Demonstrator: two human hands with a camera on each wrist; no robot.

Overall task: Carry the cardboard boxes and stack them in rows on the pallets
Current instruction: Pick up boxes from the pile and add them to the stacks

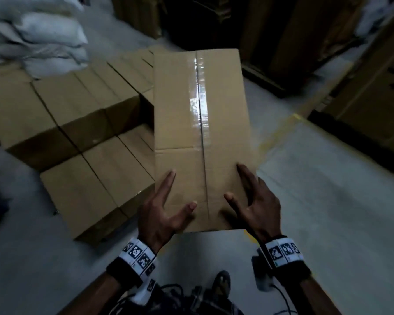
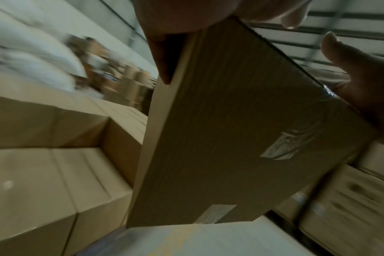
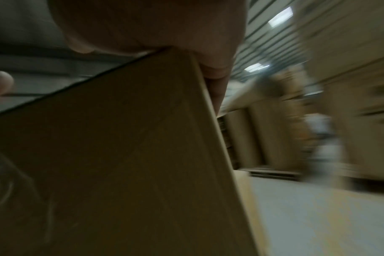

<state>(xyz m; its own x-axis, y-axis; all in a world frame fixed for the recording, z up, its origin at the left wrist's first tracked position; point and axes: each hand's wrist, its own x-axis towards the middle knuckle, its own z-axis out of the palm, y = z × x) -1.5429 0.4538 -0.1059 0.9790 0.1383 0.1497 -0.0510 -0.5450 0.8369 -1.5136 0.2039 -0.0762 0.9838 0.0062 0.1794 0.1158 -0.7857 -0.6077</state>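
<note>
— So, which step is this?

— The carry, I'd say. Both hands hold one taped cardboard box (image 1: 200, 137) out in front of the body, above the grey concrete floor (image 1: 328, 189). It touches nothing else and hangs just to the right of the stacked boxes (image 1: 77, 114).

— How is it held?

— The left hand (image 1: 162, 212) and the right hand (image 1: 257, 201) clamp the near end from either side. On top, each thumb and forefinger lie spread and fairly straight across the cardboard. The left wrist view shows fingers (image 2: 359, 83) wrapped under the far edge of the box's end panel, so it looks like a squeeze with support from below. From the right wrist view I can only see the palm pressed against a corner; the rest is too blurred.

— And where does the box go?

— Probably onto that stack at the left. The stacked boxes sit in tidy rows at two heights, a taller group behind and a lower one nearer. The pallet under them isn't visible.

— What does the next move call for?

— Swinging the load leftward, lining its long side up with the existing rows, and lowering it flat so the edges sit flush. The fingers underneath will need to slide out before it settles, or they get trapped.

— Anything else around?

— White sacks (image 1: 43, 35) piled at the far left, and a yellow line (image 1: 280, 130) painted on the floor.
</note>
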